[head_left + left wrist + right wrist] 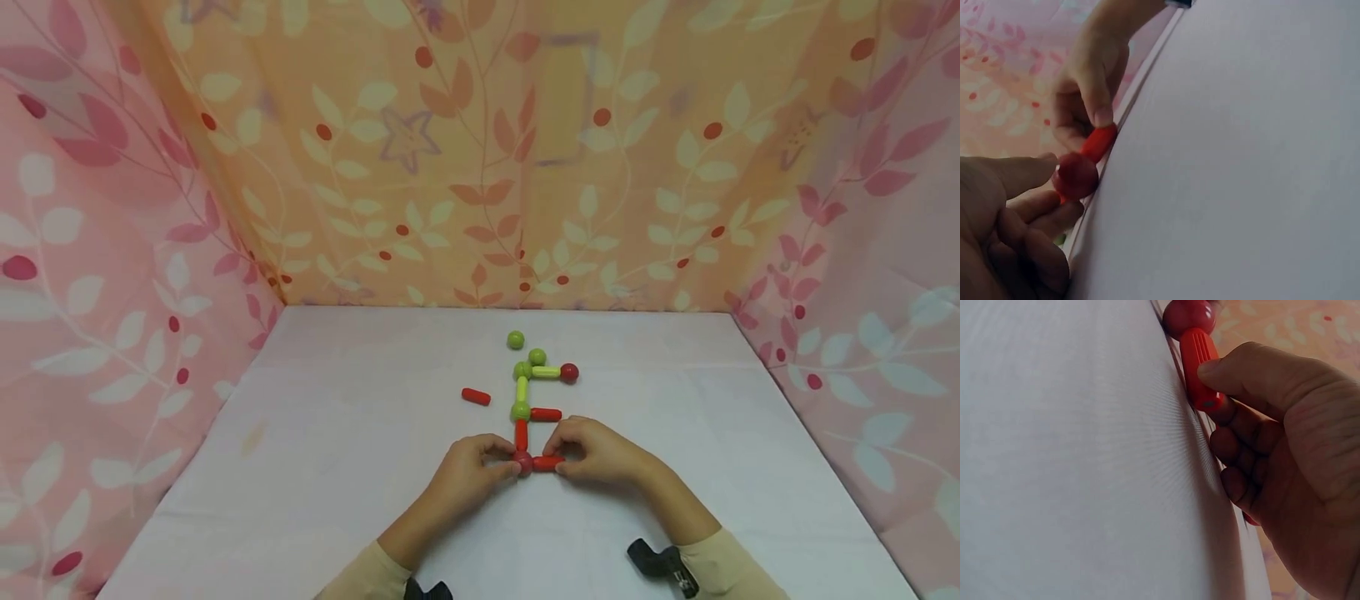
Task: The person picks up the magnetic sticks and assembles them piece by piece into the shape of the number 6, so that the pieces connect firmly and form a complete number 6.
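A chain of balls and rods lies on the white table. At its near end, my left hand [468,471] pinches a dark red ball [1076,175] between thumb and fingers. My right hand [603,452] grips a short red rod [1197,369] whose end meets that ball on the right. From the ball another red rod [521,435] runs away to a green ball [521,411]. There a second red rod [546,414] points right. Farther on, a light green rod [522,390] leads to another green ball [522,370].
At the far end, a light green rod [547,372] carries a red ball [569,373], and a green ball [537,357] sits close behind. Apart from the chain lie a loose green ball [516,340] and a red rod [476,397]. Patterned cloth [480,167] encloses the table [337,375].
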Motion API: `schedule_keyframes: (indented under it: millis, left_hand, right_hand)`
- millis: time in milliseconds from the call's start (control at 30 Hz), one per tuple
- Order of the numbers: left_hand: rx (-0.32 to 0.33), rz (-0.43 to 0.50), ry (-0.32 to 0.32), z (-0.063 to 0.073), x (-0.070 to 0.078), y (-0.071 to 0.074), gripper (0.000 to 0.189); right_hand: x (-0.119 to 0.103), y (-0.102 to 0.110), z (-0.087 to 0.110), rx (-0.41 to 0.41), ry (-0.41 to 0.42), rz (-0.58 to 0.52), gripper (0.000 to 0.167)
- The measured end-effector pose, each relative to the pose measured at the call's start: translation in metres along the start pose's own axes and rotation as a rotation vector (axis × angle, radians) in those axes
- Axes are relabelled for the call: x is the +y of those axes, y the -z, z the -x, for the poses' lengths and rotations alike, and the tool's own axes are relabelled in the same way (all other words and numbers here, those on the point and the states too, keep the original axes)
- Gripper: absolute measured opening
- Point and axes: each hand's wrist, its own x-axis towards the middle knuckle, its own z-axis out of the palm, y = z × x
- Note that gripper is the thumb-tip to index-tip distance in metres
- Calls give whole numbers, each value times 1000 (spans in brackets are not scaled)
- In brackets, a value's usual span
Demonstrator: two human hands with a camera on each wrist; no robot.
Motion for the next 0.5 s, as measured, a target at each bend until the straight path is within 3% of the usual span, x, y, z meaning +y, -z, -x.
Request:
schedule_keyframes:
  millis: [133, 267, 500]
  left_hand:
    - [-14, 2, 2, -7, 10, 14, 26]
    - [5, -97, -32, -20, 25, 29, 28]
    - [0, -235, -105, -60, 41, 34, 29]
  right_hand:
    - [4, 1, 1, 4, -2, -12, 21]
    - [4, 2, 1, 1, -13, -29, 22]
    - [1, -1, 2, -18, -39, -59, 21]
